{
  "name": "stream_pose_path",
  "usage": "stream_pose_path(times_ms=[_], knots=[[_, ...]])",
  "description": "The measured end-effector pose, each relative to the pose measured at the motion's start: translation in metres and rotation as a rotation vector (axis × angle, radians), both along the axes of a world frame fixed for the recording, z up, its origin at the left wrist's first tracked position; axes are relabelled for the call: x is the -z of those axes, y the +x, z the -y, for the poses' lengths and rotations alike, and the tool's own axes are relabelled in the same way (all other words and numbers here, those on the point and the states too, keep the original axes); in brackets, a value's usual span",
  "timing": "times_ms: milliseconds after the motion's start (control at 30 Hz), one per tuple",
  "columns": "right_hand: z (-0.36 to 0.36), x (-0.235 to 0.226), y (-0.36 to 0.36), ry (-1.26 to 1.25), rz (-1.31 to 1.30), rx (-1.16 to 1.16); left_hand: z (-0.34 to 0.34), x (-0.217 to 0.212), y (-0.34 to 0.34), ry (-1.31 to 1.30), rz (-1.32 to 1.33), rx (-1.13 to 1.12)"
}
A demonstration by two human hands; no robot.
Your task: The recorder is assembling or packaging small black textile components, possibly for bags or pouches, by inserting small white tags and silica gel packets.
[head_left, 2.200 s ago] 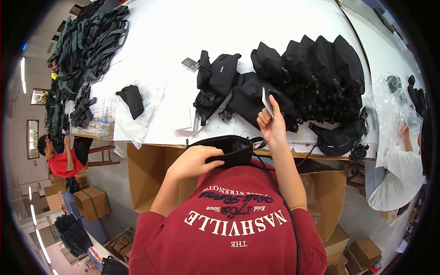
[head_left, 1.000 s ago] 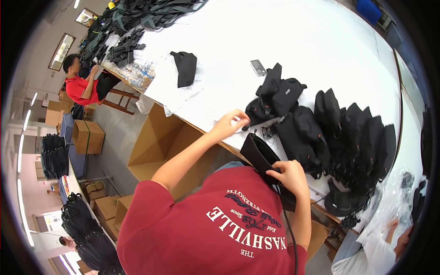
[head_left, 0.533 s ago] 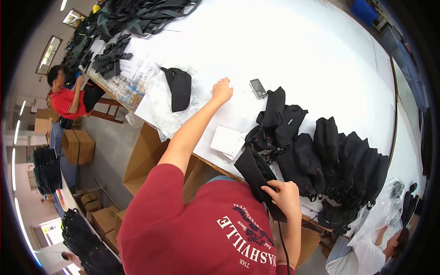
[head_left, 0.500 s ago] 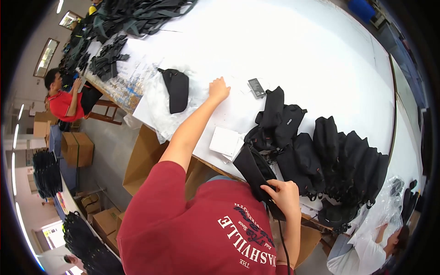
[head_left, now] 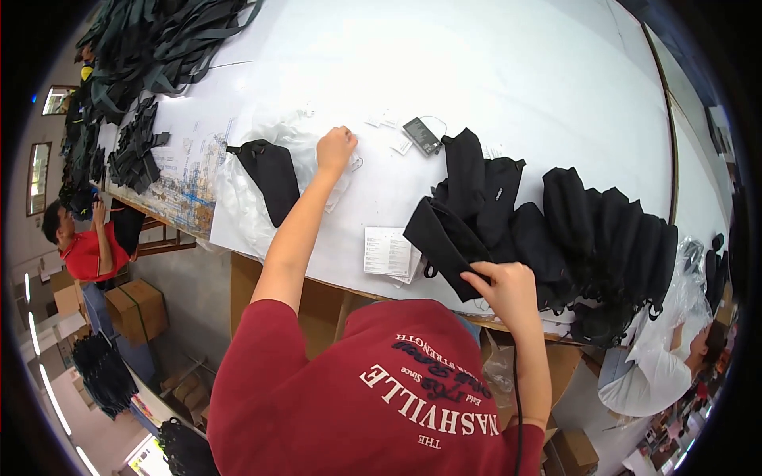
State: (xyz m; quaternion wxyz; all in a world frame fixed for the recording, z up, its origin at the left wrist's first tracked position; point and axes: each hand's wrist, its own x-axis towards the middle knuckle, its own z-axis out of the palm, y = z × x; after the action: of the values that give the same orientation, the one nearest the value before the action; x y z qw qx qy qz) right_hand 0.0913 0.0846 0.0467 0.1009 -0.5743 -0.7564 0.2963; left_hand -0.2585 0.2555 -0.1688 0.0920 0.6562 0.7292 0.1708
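The right hand (head_left: 508,289) pinches the near end of a matte black fabric pouch (head_left: 440,242) at the table's (head_left: 508,71) near edge, long axis running ten to four o'clock. The left hand (head_left: 336,151), fingers curled, grips crinkled clear plastic bags (head_left: 246,214) at eleven o'clock.

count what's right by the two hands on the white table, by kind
black pouch on clear plastic: 1
black pouch in right hand: 1
white leaflet: 1
dark tag with cord: 1
left hand: on the plastic
total: 4
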Motion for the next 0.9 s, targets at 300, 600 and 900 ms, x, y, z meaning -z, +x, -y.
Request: stream_pose_path(times_ms=[300,600,900], knots=[[-0.015,0.0,-0.024,0.201,0.133,-0.172,0.076,-0.188,0.106,0.045,0.753,0.629],[0.0,-0.016,-0.029,0.351,0.058,-0.065,0.112,-0.163,0.099,0.173,1.046,0.24],[0.02,-0.024,-0.029,0.462,-0.243,0.055,0.164,-0.164,0.138,-0.441,2.168,-0.129]])
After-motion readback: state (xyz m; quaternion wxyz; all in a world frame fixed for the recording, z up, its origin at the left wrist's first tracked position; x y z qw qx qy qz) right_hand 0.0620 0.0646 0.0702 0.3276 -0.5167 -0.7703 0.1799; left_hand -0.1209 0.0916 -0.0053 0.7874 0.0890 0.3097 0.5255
